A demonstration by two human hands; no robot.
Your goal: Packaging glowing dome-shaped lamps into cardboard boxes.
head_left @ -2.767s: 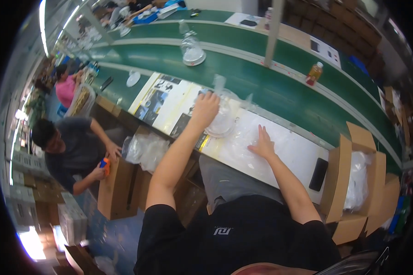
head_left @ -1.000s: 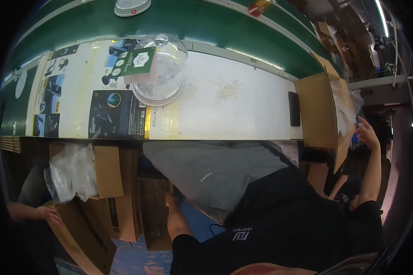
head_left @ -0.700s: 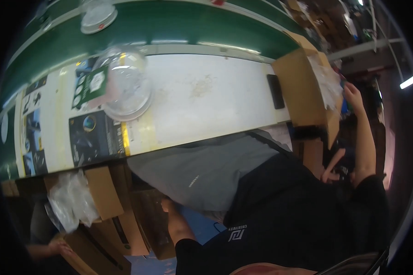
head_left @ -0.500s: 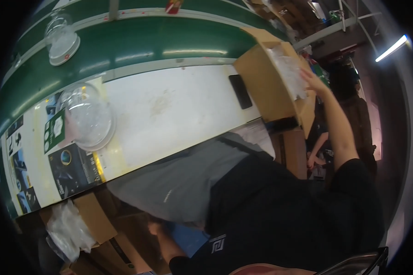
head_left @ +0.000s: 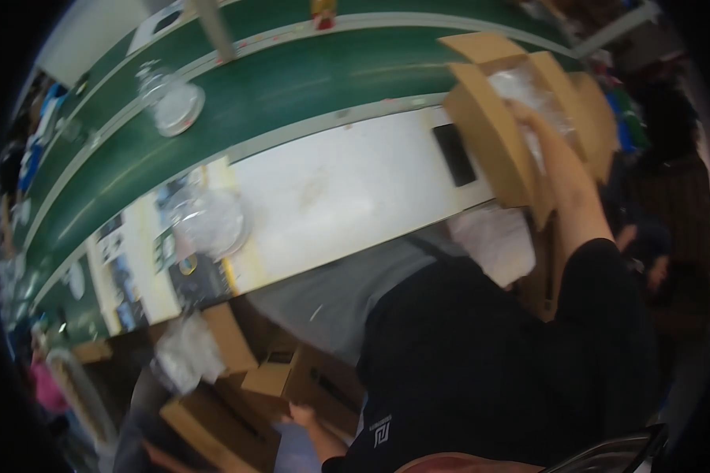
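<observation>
At the right end of the bench, my right hand point(head_left: 526, 118) reaches into an open cardboard box point(head_left: 489, 130) with raised flaps. Clear plastic bags point(head_left: 521, 85) fill the box around it, and my fingertips are lost among them. Down at the lower left, below bench height, my left hand point(head_left: 302, 415) is beside a brown carton point(head_left: 280, 374). It is blurred, so whether it grips the carton or only touches it is unclear. A pale blue surface point(head_left: 298, 448) shows just under that hand.
On the white bench point(head_left: 331, 189) lie a black phone point(head_left: 454, 154) and a clear round plastic container point(head_left: 211, 225) over printed sheets. Another clear container point(head_left: 173, 106) stands on the green conveyor point(head_left: 292, 87). Bagged plastic point(head_left: 189, 355) and cartons sit below the bench. Other people are at both sides.
My right hand has gone from the box's outer edge down into it among the plastic bags. The view has turned, and a brown carton now shows by my left hand.
</observation>
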